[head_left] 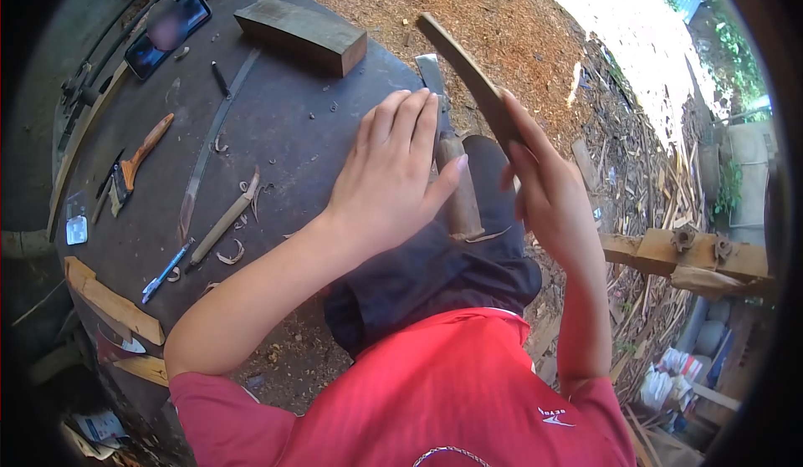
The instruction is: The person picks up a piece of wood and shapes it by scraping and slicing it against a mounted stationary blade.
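Observation:
My left hand (pixel 393 162) lies nearly flat at the table's edge, fingers stretched out. Its thumb reaches across a tool with a metal blade and round wooden handle (pixel 462 195), which looks like a chisel. The blade (pixel 428 70) points away from me past my fingertips, and the handle extends over my lap. Raised on the other side is my right hand (pixel 539 166), closed around the lower end of a slightly curved wooden strip (pixel 464 66). That strip slants up and to the left above the tool. Part of the tool's shank is hidden by my left fingers.
On the dark table (pixel 276 132) are a wooden block (pixel 301 32), a phone (pixel 167 32), a long metal strip (pixel 217 132), a whittled stick (pixel 224 220), a blue pen (pixel 167 270) and an orange-handled tool (pixel 142 158). Sawdust (pixel 493 15) covers the ground beyond.

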Action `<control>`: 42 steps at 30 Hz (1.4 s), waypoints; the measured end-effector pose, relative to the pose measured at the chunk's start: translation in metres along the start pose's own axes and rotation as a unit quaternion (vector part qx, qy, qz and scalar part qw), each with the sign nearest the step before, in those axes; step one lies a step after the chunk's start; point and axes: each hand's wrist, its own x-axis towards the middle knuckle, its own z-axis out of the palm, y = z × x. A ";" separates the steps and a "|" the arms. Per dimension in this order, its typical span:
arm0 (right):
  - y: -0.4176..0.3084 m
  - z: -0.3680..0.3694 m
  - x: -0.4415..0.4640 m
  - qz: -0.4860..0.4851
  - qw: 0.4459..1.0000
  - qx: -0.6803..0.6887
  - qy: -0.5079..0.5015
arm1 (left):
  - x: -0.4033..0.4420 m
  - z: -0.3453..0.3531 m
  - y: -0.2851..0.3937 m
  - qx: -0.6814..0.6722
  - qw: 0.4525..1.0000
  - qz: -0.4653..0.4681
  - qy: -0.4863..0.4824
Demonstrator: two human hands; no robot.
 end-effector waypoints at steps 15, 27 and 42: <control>0.016 -0.020 -0.046 0.040 0.999 -0.023 0.028 | 0.002 -0.003 -0.001 -0.016 1.000 -0.004 -0.005; 0.010 0.023 0.043 -0.196 0.954 -0.214 0.075 | 0.001 -0.002 0.001 0.021 1.000 0.001 -0.001; -0.011 0.011 0.024 -0.173 0.952 -0.250 0.027 | 0.007 -0.002 -0.002 -0.013 1.000 -0.025 0.000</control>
